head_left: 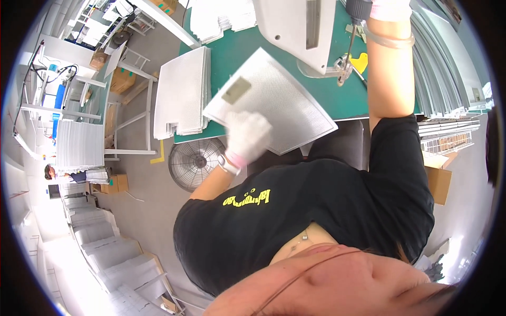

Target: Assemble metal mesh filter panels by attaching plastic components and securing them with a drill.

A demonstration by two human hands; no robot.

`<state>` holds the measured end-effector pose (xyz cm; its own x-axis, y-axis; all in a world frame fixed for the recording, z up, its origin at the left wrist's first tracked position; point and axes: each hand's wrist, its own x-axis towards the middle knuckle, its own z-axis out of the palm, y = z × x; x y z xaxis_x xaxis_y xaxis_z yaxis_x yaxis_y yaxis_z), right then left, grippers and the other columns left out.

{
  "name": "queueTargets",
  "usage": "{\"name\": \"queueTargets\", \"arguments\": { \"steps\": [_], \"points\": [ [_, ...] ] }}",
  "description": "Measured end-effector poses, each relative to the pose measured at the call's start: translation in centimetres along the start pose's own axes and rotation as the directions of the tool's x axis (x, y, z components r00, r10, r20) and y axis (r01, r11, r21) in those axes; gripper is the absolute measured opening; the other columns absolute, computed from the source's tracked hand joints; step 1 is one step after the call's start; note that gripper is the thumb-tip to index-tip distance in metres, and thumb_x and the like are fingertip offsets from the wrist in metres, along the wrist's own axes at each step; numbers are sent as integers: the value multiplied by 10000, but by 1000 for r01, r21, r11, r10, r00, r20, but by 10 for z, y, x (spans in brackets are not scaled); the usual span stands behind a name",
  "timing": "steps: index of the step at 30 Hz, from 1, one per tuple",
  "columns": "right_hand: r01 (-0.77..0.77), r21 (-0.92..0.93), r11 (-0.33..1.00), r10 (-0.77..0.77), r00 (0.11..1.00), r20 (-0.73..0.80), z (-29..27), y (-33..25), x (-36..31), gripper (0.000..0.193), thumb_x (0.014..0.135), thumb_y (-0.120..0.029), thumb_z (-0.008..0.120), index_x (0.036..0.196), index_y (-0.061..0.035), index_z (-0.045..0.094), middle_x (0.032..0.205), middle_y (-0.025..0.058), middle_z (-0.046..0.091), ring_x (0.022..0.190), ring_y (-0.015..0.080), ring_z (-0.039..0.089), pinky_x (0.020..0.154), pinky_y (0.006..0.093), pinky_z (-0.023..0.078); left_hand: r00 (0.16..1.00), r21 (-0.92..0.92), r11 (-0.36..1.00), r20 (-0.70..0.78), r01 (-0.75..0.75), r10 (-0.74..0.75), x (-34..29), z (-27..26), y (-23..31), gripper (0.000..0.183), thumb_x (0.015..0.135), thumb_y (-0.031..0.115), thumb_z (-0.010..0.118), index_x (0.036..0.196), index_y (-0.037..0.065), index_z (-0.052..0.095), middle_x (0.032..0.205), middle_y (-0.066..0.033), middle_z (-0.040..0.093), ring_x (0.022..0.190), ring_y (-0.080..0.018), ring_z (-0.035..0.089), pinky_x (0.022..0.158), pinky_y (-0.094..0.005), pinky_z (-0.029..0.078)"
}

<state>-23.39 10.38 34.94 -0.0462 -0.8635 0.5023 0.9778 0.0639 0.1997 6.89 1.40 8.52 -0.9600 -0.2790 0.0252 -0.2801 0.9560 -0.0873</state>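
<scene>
My left hand (247, 138), in a white glove, is over the lower left part of a white framed mesh panel (287, 97). Motion smears its fingers, so their grip cannot be made out. The panel lies tilted across the table's near edge, with a greyish-beige rectangular patch (236, 90) at its left corner. My right arm reaches up to the far right, where my gloved right hand (390, 9) is cut off by the picture's edge. Beside that hand are a black ribbed knob (359, 8) and the white machine (295, 26) with a metal clamp-like end (341, 69).
A stack of white panels (182, 92) stands left on the green table (232, 58); more white sheets (219, 18) lie behind. A yellow piece (359, 62) is near the machine. Many panels (435, 63) stand at the right. A floor fan (197, 162) is below left.
</scene>
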Motion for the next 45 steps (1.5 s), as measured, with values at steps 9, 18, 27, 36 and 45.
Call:
{"name": "queueTargets", "arguments": {
  "steps": [9,18,27,36,45],
  "points": [
    [369,-924,98,-455,843,288,4,16,-10,117,976,-224,579,1003,-114,608,747,39,629,515,105,517,429,212,404,777,-396,918,-581,-12,-240,76,-30,8,258,746,189,650,995,141,696,719,-80,632,657,-297,617,647,-438,453],
    [348,-933,-87,-455,820,348,-23,24,-29,389,986,-246,556,1311,-34,553,701,30,564,532,134,553,430,224,432,741,-369,902,-665,-226,-86,80,-41,71,213,695,327,742,754,170,610,683,-18,526,667,-224,549,799,-440,403],
    [80,-997,12,-432,899,67,-57,31,-65,445,944,-435,603,759,-37,528,618,58,516,482,150,523,436,231,418,715,-367,902,-692,-226,-101,69,-54,80,226,656,309,770,816,178,680,727,13,590,685,-206,571,742,-394,422],
    [191,-940,283,-124,979,162,-81,1,-86,227,982,-242,529,1104,-50,539,944,128,564,779,233,592,644,332,493,750,-383,896,-655,-225,-91,62,-48,79,250,645,301,775,860,188,717,690,21,592,653,-201,572,666,-391,387],
    [88,-996,-16,-232,969,89,-107,9,-103,384,940,-398,588,824,-46,487,650,44,492,495,112,473,433,246,365,745,-479,816,-661,-324,-92,68,-39,82,344,660,309,779,996,239,754,682,43,580,614,-203,554,660,-392,374]
  ]
}}
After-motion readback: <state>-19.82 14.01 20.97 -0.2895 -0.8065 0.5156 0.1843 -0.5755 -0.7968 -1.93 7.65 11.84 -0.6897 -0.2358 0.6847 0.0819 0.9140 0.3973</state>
